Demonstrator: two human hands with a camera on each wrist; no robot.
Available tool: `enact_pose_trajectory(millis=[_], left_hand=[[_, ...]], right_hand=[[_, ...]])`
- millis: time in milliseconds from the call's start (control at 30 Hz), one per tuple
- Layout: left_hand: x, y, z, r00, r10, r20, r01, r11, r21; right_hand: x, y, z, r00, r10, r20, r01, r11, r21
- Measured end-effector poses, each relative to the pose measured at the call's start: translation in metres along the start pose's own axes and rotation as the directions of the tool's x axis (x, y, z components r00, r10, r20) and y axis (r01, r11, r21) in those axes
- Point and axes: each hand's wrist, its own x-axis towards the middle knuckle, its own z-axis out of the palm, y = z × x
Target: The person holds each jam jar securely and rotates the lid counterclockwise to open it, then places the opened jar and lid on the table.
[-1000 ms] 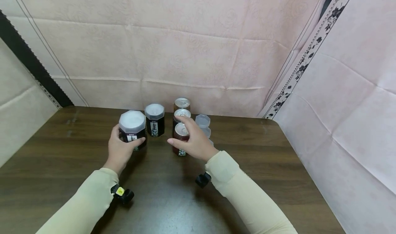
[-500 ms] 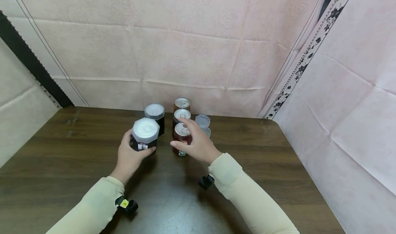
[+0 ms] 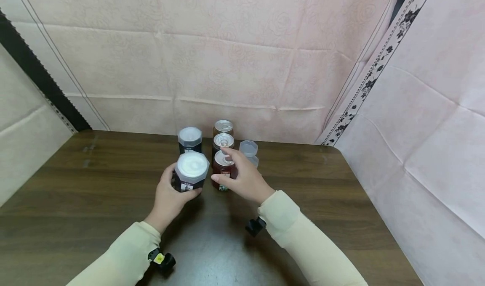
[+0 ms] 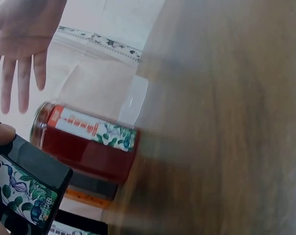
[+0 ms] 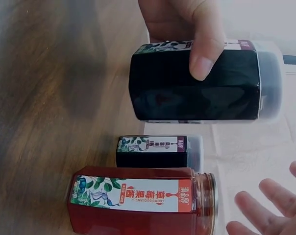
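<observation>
My left hand [image 3: 170, 202] grips a dark jam jar [image 5: 197, 93] with a frosted plastic cap, its thumb across the near side. In the left wrist view this jar is raised off the table. To its right a red jam jar [image 5: 133, 203] stands upright, with a bare silver lid and a white label. Beside that lid hovers my right hand [image 3: 246, 178], fingers spread and apart from the jar, holding nothing. A second capped dark jar [image 3: 190, 139] stands behind the held one. Its lower part is partly hidden.
Behind the red jar, two more jars with silver lids, a middle jar [image 3: 223, 140] and a rear jar [image 3: 223, 126], stand in line. Loose clear caps [image 3: 248, 147] lie right of them, partly behind my right hand. A pale cloth wall [image 3: 242, 67] rises behind the table [image 3: 322, 218].
My left hand has carried the dark jar rightward and nearer to me, from left of the second dark jar to in front of it. My right hand has shifted slightly right and toward me.
</observation>
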Motion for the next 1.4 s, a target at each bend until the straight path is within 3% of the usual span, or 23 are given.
enact_pose_trajectory(millis=[467, 967, 1100, 1400], left_hand=[[-0.009, 0.000, 0.020, 0.990, 0.140, 0.014, -0.140, 0.989, 0.039], [-0.015, 0.004, 0.034, 0.976, 0.217, 0.033, -0.219, 0.968, 0.121], [-0.016, 0.006, 0.038, 0.970, 0.241, 0.012, -0.240, 0.962, 0.131], [-0.018, 0.006, 0.046, 0.941, 0.335, -0.043, -0.323, 0.930, 0.173]], right_hand=[[-0.008, -0.002, -0.004, 0.999, 0.015, 0.032, -0.016, 0.999, 0.031], [-0.016, -0.010, -0.013, 0.998, 0.056, 0.014, -0.054, 0.991, -0.121], [-0.017, -0.013, -0.012, 0.996, 0.092, 0.011, -0.089, 0.981, -0.175], [-0.021, -0.018, -0.009, 0.988, 0.152, 0.016, -0.143, 0.956, -0.256]])
